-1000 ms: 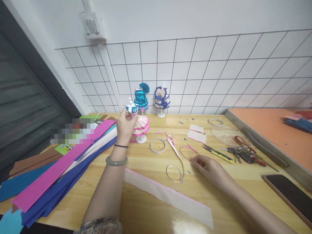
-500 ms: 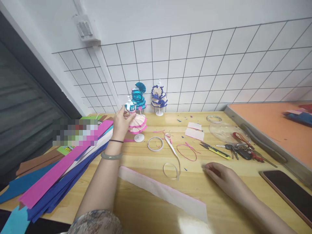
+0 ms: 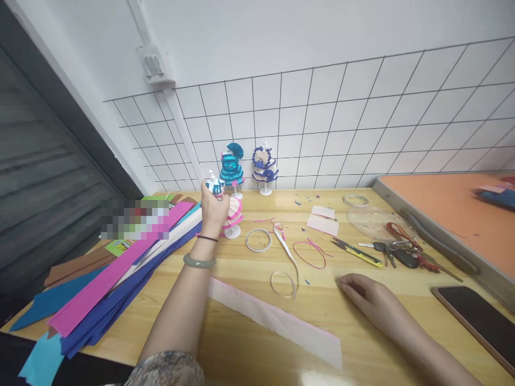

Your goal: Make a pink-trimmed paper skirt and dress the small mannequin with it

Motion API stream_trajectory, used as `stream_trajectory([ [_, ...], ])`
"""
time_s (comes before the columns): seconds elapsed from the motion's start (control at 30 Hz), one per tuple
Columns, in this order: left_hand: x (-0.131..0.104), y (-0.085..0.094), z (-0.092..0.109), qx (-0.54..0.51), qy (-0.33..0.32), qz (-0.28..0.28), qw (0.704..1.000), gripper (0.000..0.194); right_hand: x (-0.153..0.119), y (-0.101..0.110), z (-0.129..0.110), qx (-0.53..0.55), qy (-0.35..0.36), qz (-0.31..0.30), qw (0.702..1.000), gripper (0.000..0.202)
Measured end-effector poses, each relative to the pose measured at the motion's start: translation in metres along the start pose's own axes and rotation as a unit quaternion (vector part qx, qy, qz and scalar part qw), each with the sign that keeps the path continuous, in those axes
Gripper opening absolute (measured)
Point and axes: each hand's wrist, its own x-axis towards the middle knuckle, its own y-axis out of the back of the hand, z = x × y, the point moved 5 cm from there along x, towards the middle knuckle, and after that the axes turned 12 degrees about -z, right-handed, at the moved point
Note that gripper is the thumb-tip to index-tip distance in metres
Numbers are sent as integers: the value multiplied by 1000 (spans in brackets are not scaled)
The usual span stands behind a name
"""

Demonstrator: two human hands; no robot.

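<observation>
Figurine [image 3: 235, 206] in left grip [image 3: 214, 211], bodice [image 3: 215, 187] above, skirt [image 3: 234, 216] to its right.

"What lies at the tabletop's [image 3: 249, 268] right?"
"A dark-screened phone [image 3: 475, 321], keys [image 3: 391, 256] beyond it."
"And the wall [image 3: 322, 27]?"
"It bears a black grid [image 3: 306, 107], a white box [image 3: 156, 67] above its left end."

Your small doll [image 3: 234, 209] has a white and blue top and a cream skirt with bright pink edges. You have your left hand [image 3: 215, 208] around its middle, hiding part of it. Its top leans a bit to the left, and its round white foot is on the worktop [image 3: 237, 356], in front of the blue-green doll [image 3: 231, 167].
</observation>
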Motion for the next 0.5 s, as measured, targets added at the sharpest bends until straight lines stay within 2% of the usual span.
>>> stream_trajectory([
  [0.1, 4, -3, -2, -8, 57, -11, 998, 76, 0, -1, 2, -8, 3, -1, 1000, 29],
  [0.2, 9, -6, -7, -27, 74, -23, 997, 78, 0, -3, 2, -11, -1, -7, 1000, 31],
  [0.37, 9, -9, -17, -86, 43, -41, 995, 80, -1, -3, 0, -5, 4, 0, 1000, 30],
  [0.5, 0, -5, -7, -50, -15, -40, 998, 85, 0, -3, 0, -13, 6, 6, 1000, 29],
])
